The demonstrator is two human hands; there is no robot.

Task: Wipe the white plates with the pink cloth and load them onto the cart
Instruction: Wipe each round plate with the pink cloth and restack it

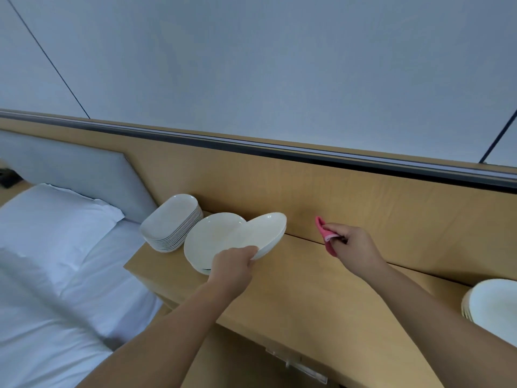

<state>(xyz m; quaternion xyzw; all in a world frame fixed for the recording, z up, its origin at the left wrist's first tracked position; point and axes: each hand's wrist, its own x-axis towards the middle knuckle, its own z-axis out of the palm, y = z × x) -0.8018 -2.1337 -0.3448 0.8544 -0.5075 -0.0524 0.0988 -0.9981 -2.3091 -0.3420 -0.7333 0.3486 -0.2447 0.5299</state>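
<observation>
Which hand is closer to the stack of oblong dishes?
Left. The left hand grips a round plate just right of the stack; the right hand, holding the pink cloth, is farther right.

The plate (260,233) in the left hand (233,266) is plain glossy white, like the round stack (207,239) beneath it. Beyond that hand, the oblong dishes (170,219) are the same white, with their rims showing as thin grey lines. The cloth (324,233) in the right hand (355,247) is bright pink. The table (321,289) under both hands is honey-tan wood with faint grain, matching the wall panel (363,197) beyond. A black rail (279,148) tops the panel, and the wall (279,65) above is pale blue-grey. Left of the left hand, the pillow (56,214) and sheet (56,331) are white and the headboard (70,169) is grey.
</observation>
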